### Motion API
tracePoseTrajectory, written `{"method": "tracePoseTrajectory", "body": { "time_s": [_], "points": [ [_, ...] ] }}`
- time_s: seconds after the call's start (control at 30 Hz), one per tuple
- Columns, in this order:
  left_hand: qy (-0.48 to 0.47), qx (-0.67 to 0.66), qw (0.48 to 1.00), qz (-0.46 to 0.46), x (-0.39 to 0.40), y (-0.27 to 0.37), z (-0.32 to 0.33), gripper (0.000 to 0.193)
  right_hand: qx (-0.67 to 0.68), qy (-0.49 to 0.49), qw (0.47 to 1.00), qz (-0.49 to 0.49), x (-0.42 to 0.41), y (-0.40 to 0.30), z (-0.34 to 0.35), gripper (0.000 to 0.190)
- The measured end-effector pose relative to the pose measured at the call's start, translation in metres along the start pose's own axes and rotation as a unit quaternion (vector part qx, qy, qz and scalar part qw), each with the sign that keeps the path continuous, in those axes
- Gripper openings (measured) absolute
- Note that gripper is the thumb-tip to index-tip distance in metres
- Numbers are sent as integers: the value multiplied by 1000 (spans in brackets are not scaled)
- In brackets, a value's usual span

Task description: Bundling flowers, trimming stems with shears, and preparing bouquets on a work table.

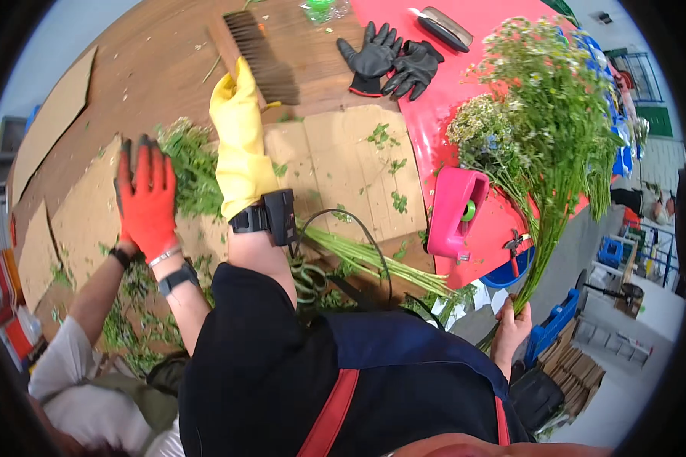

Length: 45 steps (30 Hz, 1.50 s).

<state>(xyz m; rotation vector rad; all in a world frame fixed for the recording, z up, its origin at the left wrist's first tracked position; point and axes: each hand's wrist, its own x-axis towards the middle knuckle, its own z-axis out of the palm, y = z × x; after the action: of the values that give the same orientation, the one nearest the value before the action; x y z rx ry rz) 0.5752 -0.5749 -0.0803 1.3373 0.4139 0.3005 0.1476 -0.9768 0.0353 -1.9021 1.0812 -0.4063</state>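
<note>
My left hand [237, 91], in a yellow rubber glove, grips a wooden bench brush [263, 63] with dark bristles, slightly blurred, over the brown table. A black device is strapped to that wrist. Far to the right, my bare right hand [513, 327] is closed around the lower stems of a tall bunch of small white daisy-like flowers [549, 114], which stands upright past the table's edge. Below my left hand, a cardboard sheet [349, 154] bears scattered leaf scraps. A bundle of cut green stems [377, 260] crosses its near edge.
A co-worker's red-gloved hand [146, 200] lies close on the left, by leafy greens [191, 165]. Black work gloves [377, 54], a pink tape dispenser [457, 211], pruning shears [514, 248] and a glasses case [445, 29] rest to the right. A blue bucket [506, 274] stands beneath the table edge.
</note>
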Motion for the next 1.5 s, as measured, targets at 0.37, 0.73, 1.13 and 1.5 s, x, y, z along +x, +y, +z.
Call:
{"method": "tracePoseTrajectory", "body": {
  "time_s": [0.37,0.73,1.13,1.5],
  "points": [
    [140,71,988,-6,-167,37,-169,37,-80,-138,984,-73,7,31,-4,19],
    [259,-39,964,41,-311,41,-246,57,-116,-397,859,-302,-14,-52,204,41],
    [-110,505,819,-247,-334,-7,-207,52,-269,-470,767,-344,-67,-44,316,40],
    [-186,479,825,-237,-291,-27,-183,30,-52,-386,888,-246,2,-70,122,37]
  ]
}}
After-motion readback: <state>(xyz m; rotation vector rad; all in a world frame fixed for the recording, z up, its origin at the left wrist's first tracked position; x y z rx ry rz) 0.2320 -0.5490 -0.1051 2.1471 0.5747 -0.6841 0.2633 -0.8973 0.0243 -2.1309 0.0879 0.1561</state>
